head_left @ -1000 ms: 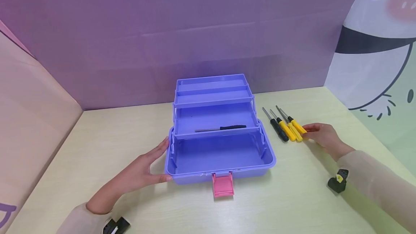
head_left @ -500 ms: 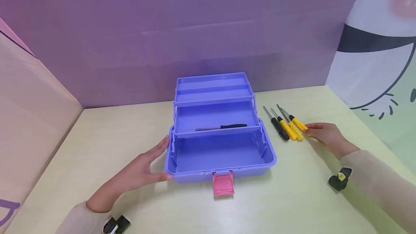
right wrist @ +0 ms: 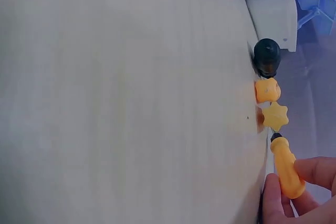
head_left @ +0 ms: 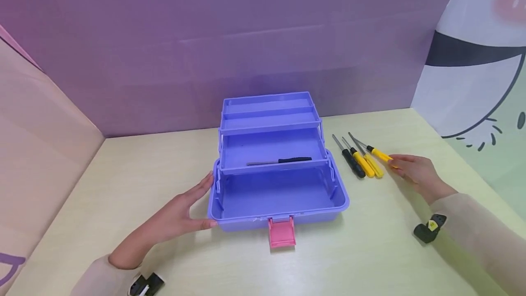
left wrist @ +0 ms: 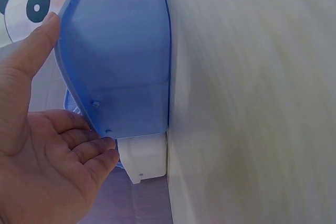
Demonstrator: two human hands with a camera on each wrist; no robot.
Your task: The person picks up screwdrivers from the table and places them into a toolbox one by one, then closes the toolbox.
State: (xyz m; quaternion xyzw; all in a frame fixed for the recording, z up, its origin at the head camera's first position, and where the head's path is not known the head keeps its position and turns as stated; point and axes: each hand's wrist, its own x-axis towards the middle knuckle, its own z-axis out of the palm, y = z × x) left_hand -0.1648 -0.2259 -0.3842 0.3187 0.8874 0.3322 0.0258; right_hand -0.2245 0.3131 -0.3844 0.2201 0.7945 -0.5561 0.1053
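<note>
A purple toolbox [head_left: 246, 224] stands open, its tiered trays raised at the back and a pink latch [head_left: 281, 233] hanging in front. My left hand [head_left: 176, 217] rests against its left side, thumb at the front corner and fingers at the side; in the left wrist view those fingertips touch the box wall [left wrist: 126, 51]. To the right of the box, my right hand [head_left: 417, 175] pinches the yellow handle of a screwdriver [right wrist: 286, 163] between thumb and fingers, the handle's end raised. A thin black-handled screwdriver [head_left: 293, 160] lies in the lower tray.
Beside the held screwdriver lie a black-handled screwdriver [head_left: 353, 164] and two yellow-handled screwdrivers [head_left: 363, 163], shafts pointing away. A purple backdrop [head_left: 164, 58] rises behind the pale wooden table [head_left: 135, 172], with a panda-printed panel [head_left: 472, 81] at right.
My right hand has shifted slightly right, drawing the yellow screwdriver's handle away from the others. My left hand and the toolbox stay in place.
</note>
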